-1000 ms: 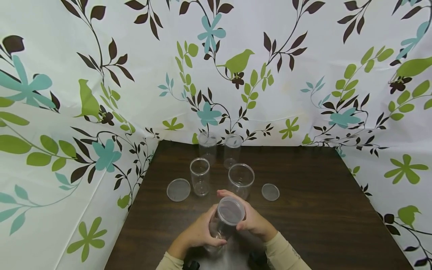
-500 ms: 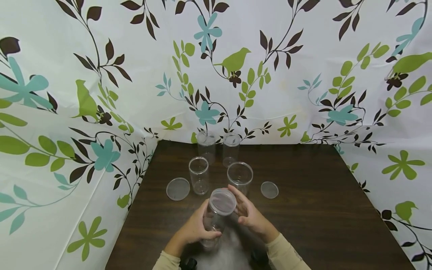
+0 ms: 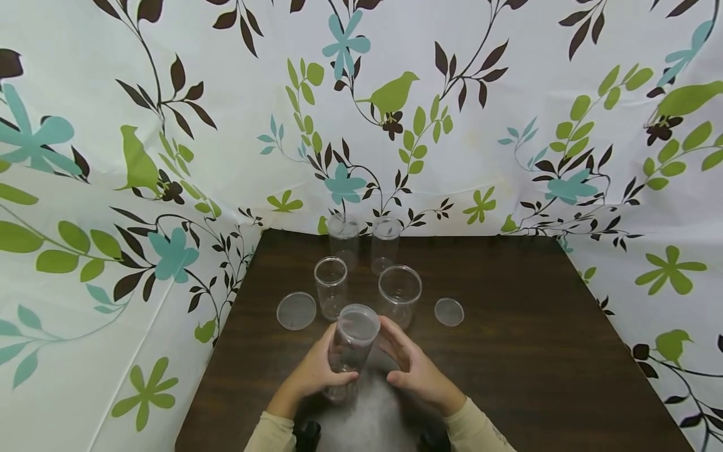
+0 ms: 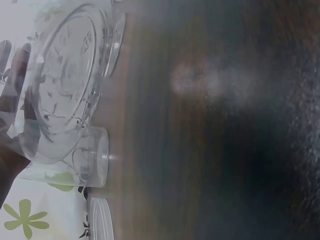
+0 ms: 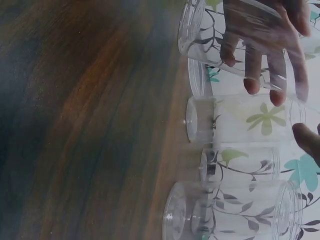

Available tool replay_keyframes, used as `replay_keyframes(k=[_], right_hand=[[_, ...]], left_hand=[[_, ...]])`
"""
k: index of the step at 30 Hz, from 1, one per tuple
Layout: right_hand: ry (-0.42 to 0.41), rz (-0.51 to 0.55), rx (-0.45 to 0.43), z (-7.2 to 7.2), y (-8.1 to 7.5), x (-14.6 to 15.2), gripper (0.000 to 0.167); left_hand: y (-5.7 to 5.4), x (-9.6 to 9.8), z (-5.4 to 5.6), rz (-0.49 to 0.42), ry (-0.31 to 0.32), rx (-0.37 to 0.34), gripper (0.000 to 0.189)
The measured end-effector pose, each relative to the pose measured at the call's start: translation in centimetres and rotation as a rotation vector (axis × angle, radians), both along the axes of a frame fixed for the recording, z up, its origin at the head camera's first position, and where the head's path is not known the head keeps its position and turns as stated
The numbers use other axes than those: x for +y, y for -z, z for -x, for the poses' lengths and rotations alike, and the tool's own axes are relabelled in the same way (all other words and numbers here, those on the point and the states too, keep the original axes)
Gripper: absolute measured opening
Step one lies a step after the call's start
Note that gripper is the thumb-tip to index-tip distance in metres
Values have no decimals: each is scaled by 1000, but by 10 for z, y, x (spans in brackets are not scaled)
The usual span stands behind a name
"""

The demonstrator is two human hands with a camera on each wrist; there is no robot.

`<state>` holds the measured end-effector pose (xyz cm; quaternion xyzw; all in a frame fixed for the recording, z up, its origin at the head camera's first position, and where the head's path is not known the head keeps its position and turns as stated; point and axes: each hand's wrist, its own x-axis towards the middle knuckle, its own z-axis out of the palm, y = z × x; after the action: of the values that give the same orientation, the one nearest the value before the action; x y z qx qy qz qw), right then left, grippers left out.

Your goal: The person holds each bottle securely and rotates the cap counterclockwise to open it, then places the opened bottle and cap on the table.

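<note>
In the head view a tall clear plastic jar with a frosted lid on top is held above the near part of the table, tilted slightly. My left hand grips its side, thumb across the front. In the left wrist view the round base of the jar faces the camera. Through its wall, the right wrist view shows the left hand's fingers wrapped behind it. My right hand is beside the jar with fingers extended and loosely spread, fingertips right at the lid's rim.
Two clear lidless jars stand behind the hands, a narrow one and a wider one. Farther back are two lidded jars, left and right. A large lid lies left, a small lid right, on the dark wooden table.
The left hand has carried the jar left and a little away from the body, bringing it more upright. The right hand has come off the jar's side and its fingers have loosened.
</note>
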<state>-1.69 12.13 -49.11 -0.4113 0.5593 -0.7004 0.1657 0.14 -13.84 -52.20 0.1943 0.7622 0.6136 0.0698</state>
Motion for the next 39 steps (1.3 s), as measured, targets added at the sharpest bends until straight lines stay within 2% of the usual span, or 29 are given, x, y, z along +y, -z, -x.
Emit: replay_keyframes(k=[4,8,12,15,20,25,29,33,36,39], right_hand=[[45,-27,2,4,-3,-5,93],[96,-29,-12,11,-7,-12,99],[147,-6,-25,18,-8,-16,94],[155,24,-40,21,-6,-16,89],[155,56,-40,21,-4,-18,89],[180,126,-69,22,-8,-19,90],[211,200,-100,27,-13,-15,91],[255,265,-152,31,-12,-6,77],[290,223,-180,31,-9,5,62],[298,121,-165,30,-4,18,58]], left_hand=[[1,3,4,16,22,34,97],[-1,12,8,58,52,102,98],[-4,24,10,105,85,174,96],[-5,28,10,126,77,204,95],[-5,26,7,117,70,182,96],[-3,26,4,70,99,111,98],[-2,23,1,56,86,64,97],[-3,19,-1,42,55,35,95],[-4,15,-1,23,33,34,96],[-1,11,0,15,21,78,97]])
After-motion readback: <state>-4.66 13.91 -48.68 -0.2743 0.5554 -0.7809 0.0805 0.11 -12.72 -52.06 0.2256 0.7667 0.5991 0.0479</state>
